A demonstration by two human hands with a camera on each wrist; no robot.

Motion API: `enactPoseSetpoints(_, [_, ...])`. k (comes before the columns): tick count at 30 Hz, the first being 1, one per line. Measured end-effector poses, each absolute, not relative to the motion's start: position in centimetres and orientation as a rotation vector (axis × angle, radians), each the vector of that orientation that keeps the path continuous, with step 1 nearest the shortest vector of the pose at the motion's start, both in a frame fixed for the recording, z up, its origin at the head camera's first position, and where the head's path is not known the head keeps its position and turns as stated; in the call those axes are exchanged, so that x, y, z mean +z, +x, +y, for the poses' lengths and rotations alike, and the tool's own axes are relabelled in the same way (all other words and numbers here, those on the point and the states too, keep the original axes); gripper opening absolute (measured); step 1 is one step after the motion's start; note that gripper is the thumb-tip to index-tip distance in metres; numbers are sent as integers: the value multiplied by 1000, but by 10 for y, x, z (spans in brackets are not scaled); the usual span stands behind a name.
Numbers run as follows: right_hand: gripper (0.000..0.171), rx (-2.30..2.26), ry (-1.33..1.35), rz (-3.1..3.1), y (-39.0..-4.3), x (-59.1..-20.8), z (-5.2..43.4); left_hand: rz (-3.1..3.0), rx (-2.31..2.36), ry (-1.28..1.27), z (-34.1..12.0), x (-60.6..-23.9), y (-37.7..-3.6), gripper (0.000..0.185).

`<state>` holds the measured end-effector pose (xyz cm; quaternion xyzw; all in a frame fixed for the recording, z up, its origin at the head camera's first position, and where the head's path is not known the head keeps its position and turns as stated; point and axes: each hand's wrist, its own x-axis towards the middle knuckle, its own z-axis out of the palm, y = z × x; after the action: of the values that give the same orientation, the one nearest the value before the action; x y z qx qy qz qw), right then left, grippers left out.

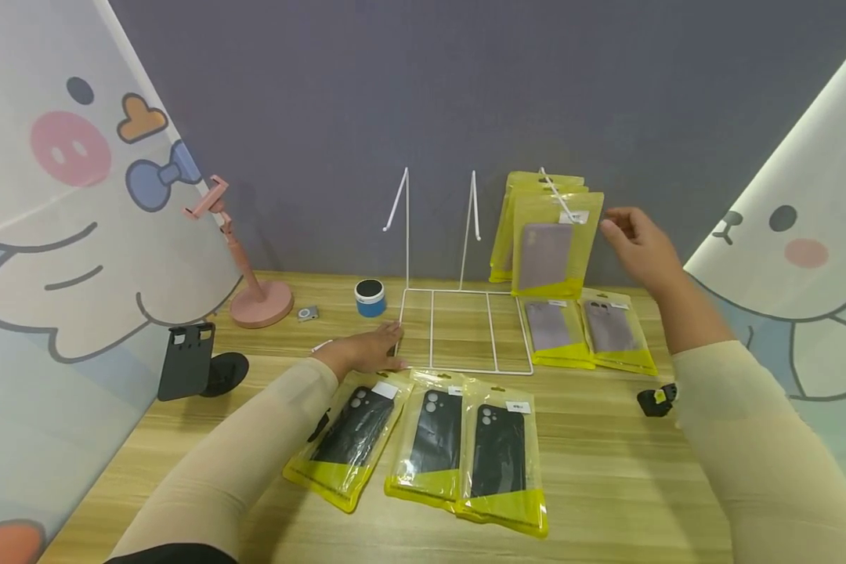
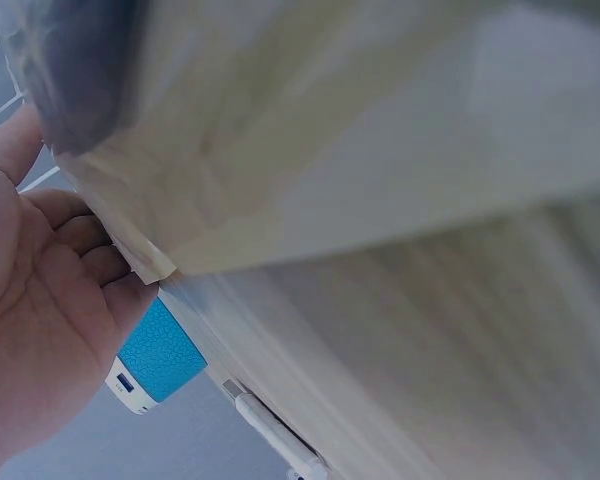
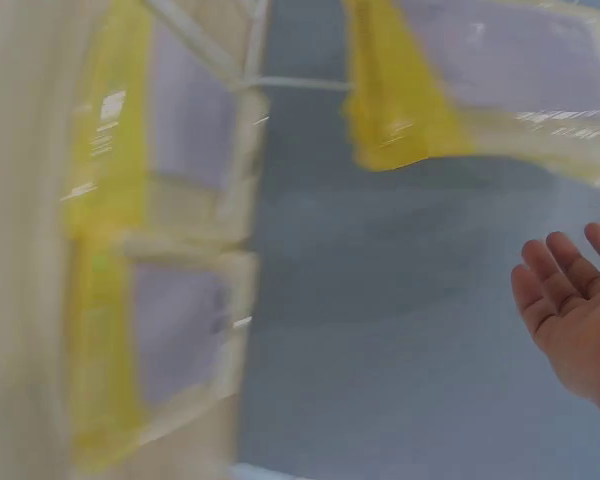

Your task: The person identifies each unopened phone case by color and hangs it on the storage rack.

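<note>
Three black phone cases [image 1: 430,446] in yellow packets lay nearest, at 6 o'clock. Left hand [image 1: 366,352], fingers flat and relaxed, pressed the wire display rack [image 1: 465,329] base at its 9 o'clock corner. Two lilac cases [image 1: 588,333] lay at 2 o'clock. Right hand [image 1: 638,247], fingers loosely spread and holding nothing, hovered just beside the hung lilac packets [image 1: 553,243].

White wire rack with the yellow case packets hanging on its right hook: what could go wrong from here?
The white wire rack looks light; only the left hand presses its base corner, so a tug might tip it. The right hand is open beside the hanging yellow packets; a knock could slide them off the hook. The packets of black cases lie near the left sleeve and could be swept away.
</note>
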<state>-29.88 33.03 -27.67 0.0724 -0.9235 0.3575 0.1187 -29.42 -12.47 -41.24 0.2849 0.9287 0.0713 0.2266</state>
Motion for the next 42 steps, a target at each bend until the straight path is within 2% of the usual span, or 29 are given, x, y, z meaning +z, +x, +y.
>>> enactPoseSetpoints(4, [75,994,169,-2850,-295,-313,350,2574,194,817,-125,-413,-295,83])
enactPoseSetpoints(10, [64,824,231,-3044,-292,-368,377,2574,167,815,-125,-414,-295,83])
enactPoseSetpoints(18, [56,481,426,-3205,-280,-409,387,2572,170,817,-124,-415,-295,83])
enactPoseSetpoints(22, [44,333,504,-3197,-268,-410,384,2570,185,821,-125,-414,-295,83])
enactPoseSetpoints(27, [32,286,605,-3303,-248,-388,380,2566,190,816,-126,-414,-296,84])
enactPoseSetpoints(34, [36,635,540,-3629,-231,-355,380,2574,201,818,-126,-415,-296,85])
enactPoseSetpoints(37, [37,591,556,-3487,-235,-356,387,2575,203,815,-126,-414,-297,84])
enactPoseSetpoints(42, [52,460,468,-3302,-246,-374,404,2561,224,799,-125,-412,-295,83])
